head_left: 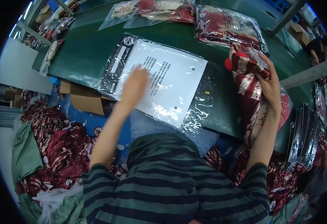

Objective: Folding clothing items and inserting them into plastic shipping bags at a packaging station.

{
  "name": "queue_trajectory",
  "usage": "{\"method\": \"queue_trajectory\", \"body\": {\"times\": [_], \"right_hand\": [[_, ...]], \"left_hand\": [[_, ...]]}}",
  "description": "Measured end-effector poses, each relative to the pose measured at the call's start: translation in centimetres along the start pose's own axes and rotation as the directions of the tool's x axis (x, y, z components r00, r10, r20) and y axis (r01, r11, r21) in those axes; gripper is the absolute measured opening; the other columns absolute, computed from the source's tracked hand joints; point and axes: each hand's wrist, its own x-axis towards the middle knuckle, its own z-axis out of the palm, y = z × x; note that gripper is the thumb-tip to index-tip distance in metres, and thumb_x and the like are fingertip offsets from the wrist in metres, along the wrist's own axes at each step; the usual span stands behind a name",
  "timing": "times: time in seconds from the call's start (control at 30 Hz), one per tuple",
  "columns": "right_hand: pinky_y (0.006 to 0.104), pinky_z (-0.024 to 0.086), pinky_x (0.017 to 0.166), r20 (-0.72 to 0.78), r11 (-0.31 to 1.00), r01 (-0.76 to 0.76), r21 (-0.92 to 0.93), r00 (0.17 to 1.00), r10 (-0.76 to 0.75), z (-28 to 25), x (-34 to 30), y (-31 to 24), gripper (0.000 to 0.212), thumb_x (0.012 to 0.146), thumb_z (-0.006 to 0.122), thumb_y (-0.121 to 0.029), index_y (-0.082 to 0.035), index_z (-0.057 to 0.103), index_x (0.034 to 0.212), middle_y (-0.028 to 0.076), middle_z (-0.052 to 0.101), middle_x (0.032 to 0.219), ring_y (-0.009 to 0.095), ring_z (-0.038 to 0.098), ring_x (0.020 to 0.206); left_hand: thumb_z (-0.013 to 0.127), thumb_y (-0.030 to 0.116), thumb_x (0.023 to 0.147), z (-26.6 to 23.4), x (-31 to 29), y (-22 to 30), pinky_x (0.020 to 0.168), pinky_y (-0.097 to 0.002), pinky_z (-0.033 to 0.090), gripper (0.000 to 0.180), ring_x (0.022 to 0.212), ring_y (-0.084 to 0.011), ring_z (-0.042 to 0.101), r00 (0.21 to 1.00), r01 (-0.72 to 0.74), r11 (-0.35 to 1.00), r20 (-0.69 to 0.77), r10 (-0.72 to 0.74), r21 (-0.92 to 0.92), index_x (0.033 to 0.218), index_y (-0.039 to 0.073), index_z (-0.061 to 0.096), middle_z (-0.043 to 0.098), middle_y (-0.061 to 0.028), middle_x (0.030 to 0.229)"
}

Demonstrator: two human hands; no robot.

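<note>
A clear plastic bag (178, 80) with a white printed sheet inside and a black printed strip along its left side lies flat on the green table before me. My left hand (135, 86) is over the sheet's left part, its fingers smeared by motion. At the table's right side my right hand (270, 83) grips a folded red and cream patterned garment (247, 87), fingers round its upper end. Some clear plastic and a bright red piece show at the garment's top. The garment's lower end hangs towards the table's near edge.
Bagged patterned garments (227, 24) lie at the table's far side, with more clear bags (156, 13) left of them. Heaps of red patterned cloth (64, 149) cover the floor at left. A cardboard box (87, 100) sits under the table's edge. Dark plastic packs (303, 136) stand at right.
</note>
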Motion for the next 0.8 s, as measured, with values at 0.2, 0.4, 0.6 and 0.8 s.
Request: {"method": "queue_trajectory", "body": {"times": [0.2, 0.4, 0.6, 0.8], "right_hand": [[0.0325, 0.041, 0.110, 0.073, 0.995, 0.102, 0.000, 0.992, -0.102, 2.1, 1.3, -1.4, 0.056, 0.089, 0.064, 0.009, -0.007, 0.055, 0.141, 0.008, 0.057, 0.143, 0.023, 0.055, 0.128], [0.0334, 0.043, 0.104, 0.227, 0.994, 0.108, -0.001, 0.968, -0.105, 5.7, 0.2, -2.1, 0.056, 0.084, 0.068, 0.006, -0.012, 0.060, 0.137, 0.007, 0.061, 0.133, 0.024, 0.058, 0.119], [0.0340, 0.046, 0.093, 0.492, 0.983, 0.177, -0.058, 0.862, -0.126, 10.3, -2.0, -1.0, 0.068, 0.069, 0.054, 0.013, -0.011, 0.060, 0.132, 0.010, 0.064, 0.115, 0.027, 0.060, 0.099], [0.0432, 0.050, 0.089, 0.527, 0.962, 0.203, -0.185, 0.846, -0.077, 19.0, -2.4, -1.5, 0.054, 0.079, 0.051, 0.005, -0.001, 0.054, 0.133, 0.020, 0.060, 0.115, 0.037, 0.060, 0.098]], "left_hand": [[0.064, 0.021, 0.094, 4.2, 0.9, 11.6, 0.114, -0.0454, 0.037, 0.025, 0.133, -0.0340, 0.053, 0.977, 0.090, 0.960, -0.163, -0.137, -0.265, 0.113, 0.006, 0.070, 0.068, -0.0076, 0.122], [0.064, 0.020, 0.095, 4.5, 1.5, 11.5, 0.114, -0.0454, 0.034, 0.020, 0.134, -0.0324, 0.052, 0.917, 0.244, 0.890, -0.207, -0.342, -0.386, 0.108, 0.010, 0.074, 0.073, -0.0014, 0.112], [0.066, 0.014, 0.094, -0.8, 5.4, 11.7, 0.106, -0.0428, 0.043, 0.015, 0.131, -0.0310, 0.054, 0.810, 0.121, 0.859, -0.451, -0.375, -0.497, 0.103, 0.008, 0.077, 0.076, -0.0021, 0.106], [0.067, 0.011, 0.092, 0.5, 4.4, 11.9, 0.118, -0.0480, 0.029, 0.016, 0.135, -0.0311, 0.052, 0.841, 0.029, 0.638, -0.326, -0.431, -0.769, 0.103, 0.004, 0.077, 0.076, -0.0040, 0.110]]}}
